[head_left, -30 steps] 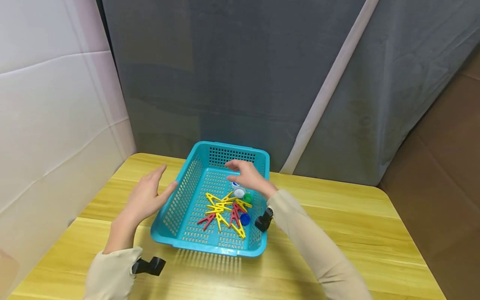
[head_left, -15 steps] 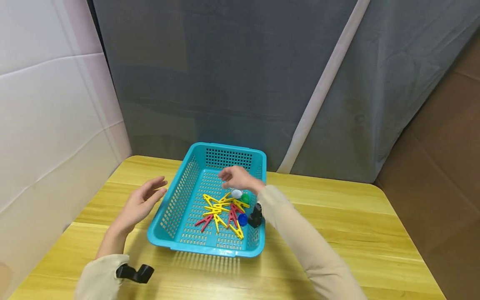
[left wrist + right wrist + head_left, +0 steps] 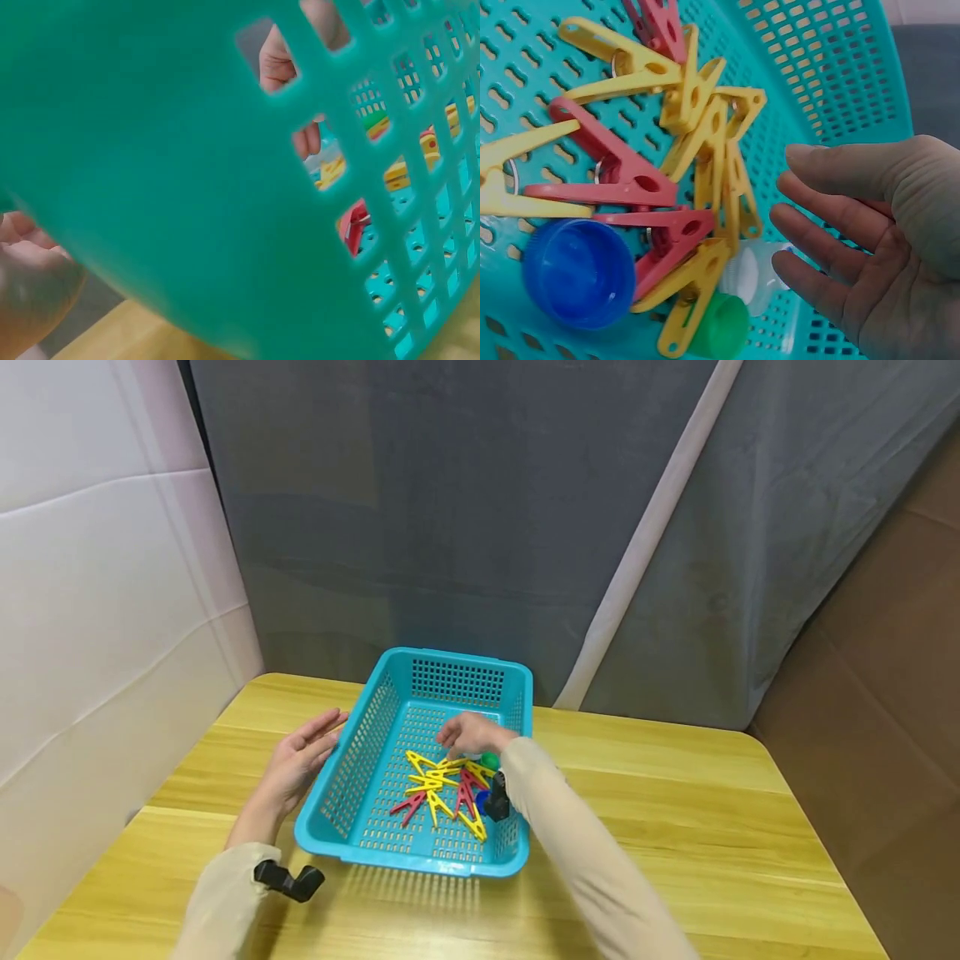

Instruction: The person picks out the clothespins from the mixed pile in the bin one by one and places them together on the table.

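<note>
A blue perforated basket (image 3: 341, 847) holds yellow clothespins (image 3: 435, 779), red clothespins (image 3: 408, 808), a blue bottle cap (image 3: 579, 273), a green cap (image 3: 721, 327) and clear-white caps (image 3: 754, 279). My right hand (image 3: 472, 733) reaches inside over the pile, fingers slightly bent and apart, with nothing between them in the right wrist view. Its fingers point toward the white caps and the clothespins beside them. Outside the basket's left wall, my left hand (image 3: 296, 764) has its fingers extended, fingertips right at the rim. In the left wrist view the wall hides most of the basket's contents.
The basket stands on a wood-grain table (image 3: 660, 835). A grey curtain (image 3: 480, 510) hangs behind it, with a white panel (image 3: 112, 610) at left and a brown one (image 3: 885, 710) at right.
My right hand has lowered toward the pile, covering the white caps in the head view. My left hand first drew back from the basket, then came in against its left side.
</note>
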Demonstrator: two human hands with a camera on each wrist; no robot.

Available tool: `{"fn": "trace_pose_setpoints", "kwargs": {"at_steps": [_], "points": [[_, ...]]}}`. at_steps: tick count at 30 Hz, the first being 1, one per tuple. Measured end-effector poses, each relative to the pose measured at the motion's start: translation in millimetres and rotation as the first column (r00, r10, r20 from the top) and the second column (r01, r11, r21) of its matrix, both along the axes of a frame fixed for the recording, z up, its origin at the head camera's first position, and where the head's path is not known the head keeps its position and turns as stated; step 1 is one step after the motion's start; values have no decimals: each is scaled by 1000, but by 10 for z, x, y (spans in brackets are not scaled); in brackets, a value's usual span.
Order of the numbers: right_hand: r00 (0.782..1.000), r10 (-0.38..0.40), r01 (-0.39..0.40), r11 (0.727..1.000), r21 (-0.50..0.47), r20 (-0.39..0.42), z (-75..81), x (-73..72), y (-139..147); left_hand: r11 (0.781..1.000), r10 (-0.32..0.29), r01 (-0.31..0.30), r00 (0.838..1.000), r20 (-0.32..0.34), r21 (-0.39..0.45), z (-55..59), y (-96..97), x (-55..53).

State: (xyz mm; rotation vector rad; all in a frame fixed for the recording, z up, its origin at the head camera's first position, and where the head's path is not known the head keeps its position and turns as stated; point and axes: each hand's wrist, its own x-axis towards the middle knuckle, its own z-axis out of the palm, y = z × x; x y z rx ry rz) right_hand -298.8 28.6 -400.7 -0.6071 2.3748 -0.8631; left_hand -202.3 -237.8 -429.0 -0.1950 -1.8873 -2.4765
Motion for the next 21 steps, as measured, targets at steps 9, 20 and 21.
{"fn": "trace_pose_setpoints", "kwargs": {"at_steps": [9,20,21], "points": [[998,-61,61,998,18,-26,-118,-16,20,998,-8,13,997,82,-61,-12,17,-44],[994,-37,47,994,98,-103,-142,-27,20,998,-15,21,995,103,-61,-17,10,-55],[993,-30,43,993,114,-115,-149,-29,17,998,-14,21,994,106,-63,-16,10,-56]]}}
